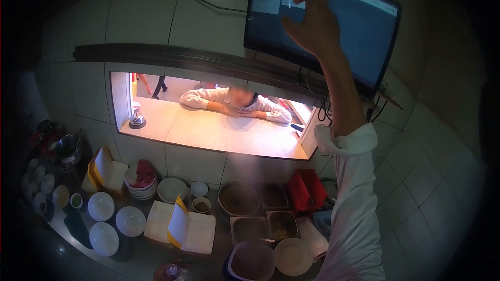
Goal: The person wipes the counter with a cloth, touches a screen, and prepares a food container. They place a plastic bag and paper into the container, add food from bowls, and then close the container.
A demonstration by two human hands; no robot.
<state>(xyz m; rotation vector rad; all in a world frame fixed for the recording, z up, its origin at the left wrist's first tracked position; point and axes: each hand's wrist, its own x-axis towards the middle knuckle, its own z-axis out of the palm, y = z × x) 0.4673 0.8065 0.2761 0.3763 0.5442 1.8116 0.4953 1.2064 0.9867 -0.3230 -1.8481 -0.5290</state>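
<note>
My right hand is raised in front of the wall-mounted screen, its fingers apart and nothing in them. One finger points up near the screen's top edge, where pale panels show. Low in the view, my left hand is partly cut off by the frame's bottom edge, closed around a small shiny thing that I cannot make out. Just above it lies an open white box with a yellow flap. White bowls stand to its left.
A person leans on the ledge of the lit wall opening, near a bell. Below are a second box, stacked bowls, food trays, a red container and a round pale dish. Cables hang under the screen.
</note>
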